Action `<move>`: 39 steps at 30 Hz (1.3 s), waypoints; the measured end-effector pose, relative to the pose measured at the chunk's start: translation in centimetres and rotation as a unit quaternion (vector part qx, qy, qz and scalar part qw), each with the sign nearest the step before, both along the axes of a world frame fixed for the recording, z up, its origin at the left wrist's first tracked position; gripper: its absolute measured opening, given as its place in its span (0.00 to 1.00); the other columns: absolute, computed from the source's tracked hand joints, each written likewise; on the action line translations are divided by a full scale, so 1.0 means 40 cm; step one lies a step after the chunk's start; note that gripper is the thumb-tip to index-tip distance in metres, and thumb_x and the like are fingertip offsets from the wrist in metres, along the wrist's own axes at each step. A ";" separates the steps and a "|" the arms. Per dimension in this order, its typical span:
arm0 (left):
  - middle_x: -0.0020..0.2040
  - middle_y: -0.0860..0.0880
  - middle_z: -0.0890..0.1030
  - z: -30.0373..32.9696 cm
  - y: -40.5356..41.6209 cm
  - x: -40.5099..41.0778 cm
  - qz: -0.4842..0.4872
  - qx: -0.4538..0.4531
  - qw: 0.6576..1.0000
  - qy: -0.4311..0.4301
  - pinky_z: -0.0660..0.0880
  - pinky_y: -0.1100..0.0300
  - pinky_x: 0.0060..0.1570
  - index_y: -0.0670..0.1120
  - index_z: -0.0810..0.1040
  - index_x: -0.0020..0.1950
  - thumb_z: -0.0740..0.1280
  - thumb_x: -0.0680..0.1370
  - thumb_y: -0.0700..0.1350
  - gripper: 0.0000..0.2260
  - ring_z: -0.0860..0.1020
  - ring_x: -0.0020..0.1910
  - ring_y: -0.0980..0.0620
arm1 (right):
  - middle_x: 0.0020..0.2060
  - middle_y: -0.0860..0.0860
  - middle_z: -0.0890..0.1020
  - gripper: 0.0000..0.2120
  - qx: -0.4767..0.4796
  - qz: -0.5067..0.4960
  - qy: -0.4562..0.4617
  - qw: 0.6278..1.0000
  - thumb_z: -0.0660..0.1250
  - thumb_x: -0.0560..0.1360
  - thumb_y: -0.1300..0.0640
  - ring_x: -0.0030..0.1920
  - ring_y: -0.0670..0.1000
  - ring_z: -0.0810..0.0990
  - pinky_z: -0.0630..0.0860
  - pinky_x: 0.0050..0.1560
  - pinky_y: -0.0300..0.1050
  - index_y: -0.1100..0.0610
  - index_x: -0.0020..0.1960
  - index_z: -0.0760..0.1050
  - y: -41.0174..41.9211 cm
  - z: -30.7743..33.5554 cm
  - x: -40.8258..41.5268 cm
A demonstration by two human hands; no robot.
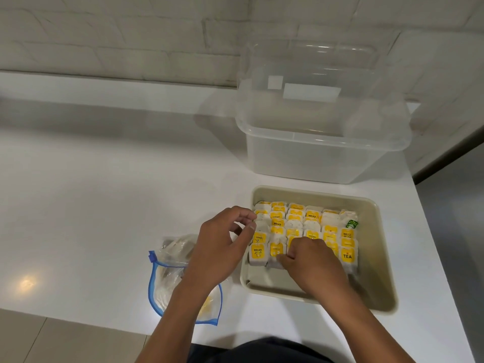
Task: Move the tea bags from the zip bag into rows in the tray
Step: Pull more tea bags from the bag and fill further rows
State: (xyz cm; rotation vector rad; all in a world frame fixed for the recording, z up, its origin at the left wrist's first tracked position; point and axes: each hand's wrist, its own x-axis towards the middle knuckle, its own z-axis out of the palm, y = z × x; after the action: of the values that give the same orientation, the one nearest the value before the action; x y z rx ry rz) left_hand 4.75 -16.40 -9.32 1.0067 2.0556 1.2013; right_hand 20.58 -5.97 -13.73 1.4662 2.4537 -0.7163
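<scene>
- Head view: right hand (305, 258) curled among the front-row tea bags (303, 226) in the tray (377, 247); whether it grips one, I can't tell
- left hand (222, 242) nearer the zip bag (167, 279); loosely curled, empty

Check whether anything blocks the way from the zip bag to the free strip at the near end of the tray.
Only the person's own left hand hangs over the gap between the zip bag and the tray. The right hand rests on the front row of tea bags, beside the bare near strip.

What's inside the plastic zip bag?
The zip bag shows crumpled clear plastic and something yellow near its bottom, maybe a tea bag. The left hand and its arm cover the bag's right part, hiding the rest.
</scene>
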 end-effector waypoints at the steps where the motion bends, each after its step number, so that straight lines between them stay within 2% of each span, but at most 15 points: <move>1: 0.45 0.62 0.82 0.002 -0.002 0.002 -0.001 0.003 1.000 0.006 0.70 0.74 0.37 0.56 0.82 0.50 0.70 0.78 0.43 0.07 0.79 0.43 0.60 | 0.41 0.50 0.80 0.17 0.007 -0.002 0.007 1.000 0.65 0.76 0.39 0.45 0.56 0.79 0.74 0.41 0.46 0.52 0.41 0.73 0.001 0.011 0.001; 7: 0.46 0.61 0.81 0.012 -0.029 0.009 -0.009 0.008 0.999 0.033 0.69 0.73 0.39 0.55 0.82 0.51 0.70 0.78 0.44 0.06 0.79 0.43 0.59 | 0.38 0.44 0.83 0.10 0.013 -0.004 0.100 0.995 0.64 0.77 0.41 0.44 0.50 0.79 0.76 0.42 0.45 0.46 0.45 0.76 -0.005 0.079 -0.005; 10: 0.47 0.62 0.81 0.022 -0.058 0.010 -0.011 0.008 0.998 0.058 0.69 0.73 0.39 0.56 0.81 0.52 0.70 0.79 0.45 0.06 0.79 0.43 0.58 | 0.36 0.41 0.82 0.06 -0.010 0.012 0.183 0.983 0.66 0.76 0.44 0.37 0.44 0.78 0.76 0.41 0.46 0.46 0.44 0.77 -0.035 0.124 -0.026; 13: 0.46 0.62 0.81 0.033 -0.099 0.010 -0.004 0.007 0.997 0.077 0.70 0.73 0.39 0.55 0.81 0.53 0.69 0.79 0.46 0.05 0.79 0.44 0.58 | 0.36 0.41 0.82 0.05 -0.030 0.025 0.253 0.967 0.68 0.76 0.48 0.31 0.43 0.77 0.76 0.39 0.44 0.46 0.42 0.78 -0.078 0.166 -0.049; 18: 0.47 0.63 0.81 0.047 -0.192 -0.011 0.017 -0.003 0.998 0.055 0.72 0.72 0.44 0.56 0.81 0.53 0.69 0.79 0.46 0.06 0.80 0.47 0.59 | 0.35 0.42 0.82 0.05 -0.095 0.043 0.305 0.947 0.69 0.77 0.52 0.33 0.44 0.81 0.76 0.36 0.38 0.46 0.42 0.79 -0.150 0.195 -0.094; 20: 0.48 0.64 0.81 0.054 -0.231 -0.026 0.024 -0.014 0.998 0.058 0.72 0.73 0.44 0.57 0.81 0.53 0.69 0.79 0.46 0.06 0.80 0.47 0.61 | 0.34 0.42 0.81 0.05 -0.111 0.047 0.314 0.942 0.69 0.77 0.53 0.33 0.44 0.81 0.77 0.34 0.39 0.46 0.42 0.79 -0.182 0.196 -0.116; 23: 0.48 0.65 0.81 0.061 -0.287 -0.051 0.028 -0.034 0.997 0.057 0.72 0.72 0.42 0.57 0.81 0.53 0.69 0.79 0.46 0.06 0.79 0.45 0.60 | 0.35 0.42 0.81 0.05 -0.130 0.052 0.311 0.940 0.69 0.77 0.54 0.34 0.45 0.82 0.79 0.34 0.42 0.45 0.43 0.79 -0.231 0.190 -0.146; 27: 0.46 0.64 0.82 0.030 -0.351 -0.096 0.029 -0.102 0.993 0.056 0.69 0.71 0.35 0.60 0.80 0.52 0.70 0.79 0.50 0.05 0.75 0.28 0.59 | 0.35 0.42 0.82 0.07 -0.144 0.052 0.303 0.941 0.68 0.77 0.56 0.36 0.45 0.83 0.82 0.37 0.46 0.44 0.43 0.80 -0.290 0.169 -0.180; 28: 0.46 0.64 0.82 0.016 -0.363 -0.105 0.026 -0.124 0.990 0.066 0.68 0.71 0.35 0.61 0.80 0.52 0.69 0.79 0.51 0.05 0.74 0.26 0.59 | 0.36 0.41 0.82 0.08 -0.145 0.054 0.296 0.943 0.68 0.78 0.56 0.36 0.45 0.82 0.82 0.38 0.46 0.44 0.44 0.80 -0.303 0.161 -0.188; 31: 0.49 0.66 0.82 -0.026 -0.390 -0.121 0.005 -0.167 0.980 0.112 0.74 0.67 0.42 0.62 0.80 0.56 0.68 0.79 0.52 0.07 0.79 0.33 0.62 | 0.42 0.39 0.83 0.09 -0.135 0.076 0.248 0.956 0.66 0.79 0.56 0.38 0.41 0.82 0.81 0.45 0.43 0.43 0.50 0.82 -0.335 0.119 -0.200; 34: 0.59 0.64 0.81 -0.061 -0.399 -0.123 -0.035 -0.193 0.966 0.170 0.77 0.62 0.51 0.63 0.78 0.63 0.65 0.80 0.53 0.12 0.81 0.44 0.60 | 0.56 0.39 0.82 0.14 -0.086 0.114 0.169 0.975 0.64 0.80 0.55 0.55 0.43 0.80 0.77 0.58 0.41 0.41 0.61 0.80 -0.357 0.066 -0.201; 36: 0.65 0.63 0.77 -0.080 -0.401 -0.128 -0.061 -0.216 0.954 0.197 0.76 0.62 0.53 0.62 0.76 0.67 0.64 0.81 0.53 0.15 0.80 0.53 0.58 | 0.66 0.41 0.77 0.18 -0.051 0.125 0.121 0.983 0.62 0.80 0.54 0.64 0.46 0.76 0.74 0.63 0.43 0.42 0.69 0.74 -0.371 0.041 -0.207; 39: 0.72 0.63 0.70 -0.103 -0.403 -0.128 -0.104 -0.254 0.936 0.220 0.75 0.59 0.54 0.61 0.74 0.69 0.63 0.81 0.53 0.16 0.80 0.56 0.55 | 0.72 0.47 0.71 0.24 -0.014 0.128 0.047 0.991 0.60 0.82 0.50 0.66 0.52 0.75 0.74 0.60 0.46 0.49 0.76 0.61 -0.396 0.024 -0.225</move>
State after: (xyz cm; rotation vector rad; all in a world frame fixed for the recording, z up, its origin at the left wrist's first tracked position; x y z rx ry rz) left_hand -0.37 -32.53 -13.42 1.2616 2.3402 0.3107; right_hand 11.58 -21.79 -12.78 1.1031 2.6252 -0.7768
